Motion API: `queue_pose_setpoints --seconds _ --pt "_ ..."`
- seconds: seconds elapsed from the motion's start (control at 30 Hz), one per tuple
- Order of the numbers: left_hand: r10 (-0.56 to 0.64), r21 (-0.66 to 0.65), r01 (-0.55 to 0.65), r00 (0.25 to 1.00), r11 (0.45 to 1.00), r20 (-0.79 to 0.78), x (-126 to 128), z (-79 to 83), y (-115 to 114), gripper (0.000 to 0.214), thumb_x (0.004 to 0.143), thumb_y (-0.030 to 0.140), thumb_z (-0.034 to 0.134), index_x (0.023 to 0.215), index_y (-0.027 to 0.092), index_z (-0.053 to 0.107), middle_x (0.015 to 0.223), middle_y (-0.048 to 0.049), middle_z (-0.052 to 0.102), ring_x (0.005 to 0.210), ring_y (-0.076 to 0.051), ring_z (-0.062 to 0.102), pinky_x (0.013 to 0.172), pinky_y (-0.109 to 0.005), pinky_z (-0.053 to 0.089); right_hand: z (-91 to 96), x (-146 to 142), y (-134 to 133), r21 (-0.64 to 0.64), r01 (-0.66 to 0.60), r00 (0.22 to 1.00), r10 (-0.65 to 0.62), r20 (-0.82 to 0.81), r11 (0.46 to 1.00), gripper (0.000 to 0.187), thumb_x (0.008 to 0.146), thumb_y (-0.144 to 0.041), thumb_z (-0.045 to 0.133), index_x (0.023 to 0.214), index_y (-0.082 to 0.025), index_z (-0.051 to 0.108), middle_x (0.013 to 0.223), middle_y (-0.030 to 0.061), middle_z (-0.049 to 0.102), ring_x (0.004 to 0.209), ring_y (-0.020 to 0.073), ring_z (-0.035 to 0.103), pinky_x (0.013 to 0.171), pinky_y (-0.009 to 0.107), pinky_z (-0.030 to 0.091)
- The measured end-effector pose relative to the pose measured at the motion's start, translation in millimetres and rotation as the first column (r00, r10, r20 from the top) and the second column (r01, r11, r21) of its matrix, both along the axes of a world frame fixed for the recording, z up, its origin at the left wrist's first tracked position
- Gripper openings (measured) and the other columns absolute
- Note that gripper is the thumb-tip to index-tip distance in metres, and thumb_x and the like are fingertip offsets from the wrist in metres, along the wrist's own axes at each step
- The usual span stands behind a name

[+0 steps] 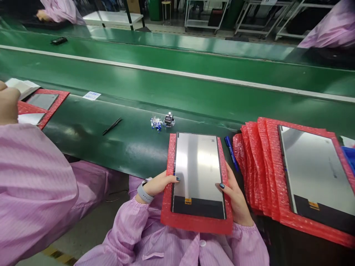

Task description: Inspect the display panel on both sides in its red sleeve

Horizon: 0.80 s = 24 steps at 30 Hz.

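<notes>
A display panel [197,166] with a shiny face and a dark lower strip lies on a red bubble-wrap sheet [194,221] at the near edge of the green bench. My left hand [158,183] grips the left side of the sheet, thumb on the panel's edge. My right hand [234,194] holds the right side, thumb resting on the panel. A grey watch sits on my left wrist.
A fanned stack of red bubble-wrap sheets [253,155] with another panel [313,170] lies at right. A blue pen [230,152], black tweezers [112,126], a small counter [168,119] and blue scraps [156,123] lie on the bench [91,144]. A co-worker's pink sleeve [33,184] fills the left.
</notes>
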<state>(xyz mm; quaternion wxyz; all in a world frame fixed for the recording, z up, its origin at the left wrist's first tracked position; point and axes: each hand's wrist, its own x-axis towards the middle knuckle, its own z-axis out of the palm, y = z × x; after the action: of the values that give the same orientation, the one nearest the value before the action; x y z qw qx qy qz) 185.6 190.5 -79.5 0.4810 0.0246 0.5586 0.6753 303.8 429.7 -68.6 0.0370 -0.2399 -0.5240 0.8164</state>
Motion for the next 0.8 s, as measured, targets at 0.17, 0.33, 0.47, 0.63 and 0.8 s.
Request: queue_pose_setpoints --seconds 0.17,0.33,0.47,0.63,0.8 --pt "-0.123 0.007 0.124 0.989 0.992 -0.085 0.9 -5.9 -7.4 0.045 0.067 0.048 0.078 0.085 0.013 0.056 0.078 -0.0001 0.053 0.073 -0.013 0.045 0.071 -0.029 0.038 -11.7 6.7 4.1 -0.067 -0.016 0.996 0.022 0.085 0.998 0.059 0.079 -0.043 0.09 0.13 -0.027 0.064 0.125 0.005 0.067 0.109 0.0251 0.066 0.085 0.026 0.057" --pt "-0.07 0.069 0.092 0.958 0.993 -0.278 4.5 1.0 -8.2 0.068 0.079 0.05 0.075 0.132 0.013 0.052 0.12 -0.0099 0.06 0.108 -0.021 0.055 0.094 -0.031 0.044 -13.7 11.0 3.1 -0.064 -0.012 0.995 0.018 0.095 0.998 0.061 0.077 -0.041 0.092 0.129 -0.025 0.064 0.126 0.0076 0.066 0.109 0.0283 0.066 0.089 0.031 0.057" --pt "0.024 0.106 0.026 0.892 0.994 -0.452 5.5 9.8 -10.5 0.098 0.092 0.038 0.067 0.161 0.018 0.001 0.146 -0.0166 0.049 0.117 -0.02 0.058 0.103 -0.031 0.045 -10.6 11.7 3.6 -0.044 0.022 0.994 -0.017 0.111 0.999 0.063 0.072 -0.046 0.093 0.125 -0.025 0.066 0.122 0.0084 0.068 0.107 0.0323 0.066 0.087 0.037 0.057" --pt "-0.037 0.015 0.059 0.784 0.998 -0.62 1.1 23.7 -19.9 0.092 0.093 0.022 0.063 0.162 0.019 0.002 0.139 -0.0134 0.058 0.111 -0.016 0.063 0.099 -0.029 0.049 -9.9 11.0 3.2 -0.02 0.014 0.995 -0.012 0.104 1.0 0.061 0.068 -0.051 0.094 0.118 -0.025 0.07 0.122 0.0075 0.068 0.117 0.0354 0.061 0.096 0.041 0.053" --pt "-0.222 -0.167 0.149 0.731 0.975 -0.646 -4.3 29.6 -28.0 0.062 0.089 0.016 0.063 0.147 0.023 0.042 0.127 -0.0057 0.065 0.114 -0.016 0.062 0.101 -0.029 0.048 -13.9 13.2 4.5 -0.018 -0.046 0.995 0.047 0.088 0.999 0.06 0.074 -0.049 0.092 0.124 -0.026 0.069 0.126 0.0071 0.066 0.121 0.0329 0.059 0.098 0.037 0.05"
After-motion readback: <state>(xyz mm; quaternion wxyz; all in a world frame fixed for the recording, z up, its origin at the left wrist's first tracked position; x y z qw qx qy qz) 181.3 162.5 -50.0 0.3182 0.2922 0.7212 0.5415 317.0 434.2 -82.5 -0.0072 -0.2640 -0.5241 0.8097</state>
